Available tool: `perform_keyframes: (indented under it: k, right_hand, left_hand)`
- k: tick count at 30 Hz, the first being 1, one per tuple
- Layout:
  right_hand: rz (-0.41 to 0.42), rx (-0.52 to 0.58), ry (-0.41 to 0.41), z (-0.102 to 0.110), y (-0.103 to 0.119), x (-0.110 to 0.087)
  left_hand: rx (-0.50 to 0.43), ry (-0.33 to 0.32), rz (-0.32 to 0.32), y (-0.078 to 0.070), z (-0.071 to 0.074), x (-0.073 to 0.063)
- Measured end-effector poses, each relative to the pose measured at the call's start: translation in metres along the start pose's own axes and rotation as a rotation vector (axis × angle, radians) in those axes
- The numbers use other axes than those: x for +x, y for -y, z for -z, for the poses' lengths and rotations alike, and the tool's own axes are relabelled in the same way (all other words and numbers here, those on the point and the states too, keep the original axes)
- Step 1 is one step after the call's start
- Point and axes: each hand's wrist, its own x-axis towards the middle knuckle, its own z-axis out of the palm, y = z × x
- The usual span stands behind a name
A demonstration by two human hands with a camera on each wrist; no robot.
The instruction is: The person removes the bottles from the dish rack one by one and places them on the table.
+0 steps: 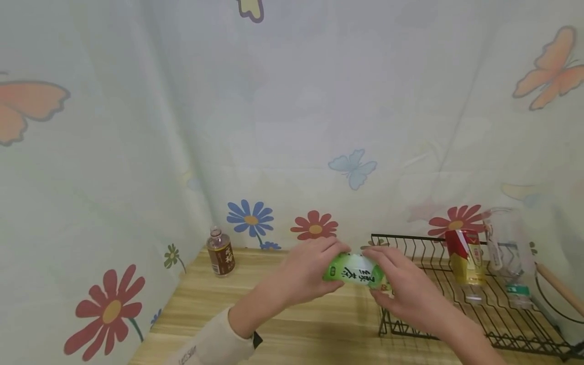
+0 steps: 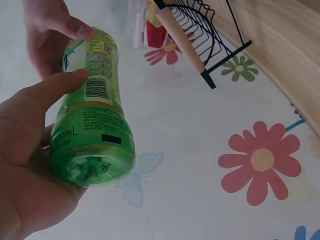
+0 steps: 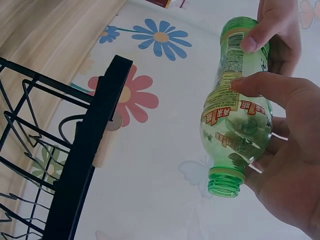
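Observation:
A green plastic tea bottle (image 1: 353,269) lies sideways in the air between both hands, above the wooden table. My left hand (image 1: 307,268) grips its base end, thumb on the label, as the left wrist view shows. The right hand (image 1: 406,284) holds the neck half, with its thumb across the printed label. In the right wrist view the bottle's threaded mouth (image 3: 225,182) has no cap on it, and the bottle (image 3: 237,115) looks empty.
A brown-labelled bottle (image 1: 221,253) stands at the table's back left. On the right is a black wire rack (image 1: 433,279) with wooden handles. It holds a red and yellow bottle (image 1: 465,256) and a clear bottle (image 1: 513,263). Flower-printed cloth (image 1: 292,126) hangs behind.

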Motion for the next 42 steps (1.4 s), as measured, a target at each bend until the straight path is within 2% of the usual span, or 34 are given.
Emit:
perform_keyframes:
  k: [8, 17, 25, 36, 42]
  right_hand:
    - [-0.001, -0.015, -0.059, -0.007, -0.001, 0.001]
    - [-0.026, -0.005, -0.069, -0.012, 0.002, 0.001]
    - [-0.051, -0.014, -0.073, -0.018, 0.004, 0.000]
    - [-0.055, -0.006, -0.073, -0.020, 0.008, 0.000]
    - [-0.034, -0.005, -0.082, -0.021, 0.008, 0.002]
  left_hand:
    - [0.031, -0.045, -0.038, 0.001, -0.007, -0.002]
    - [0.029, -0.024, -0.030, 0.002, -0.015, -0.004]
    - [0.062, -0.065, -0.060, -0.002, -0.022, -0.006]
    - [0.086, -0.101, -0.033, -0.007, -0.029, -0.008]
    - [0.115, -0.093, 0.008, -0.010, -0.031, -0.008]
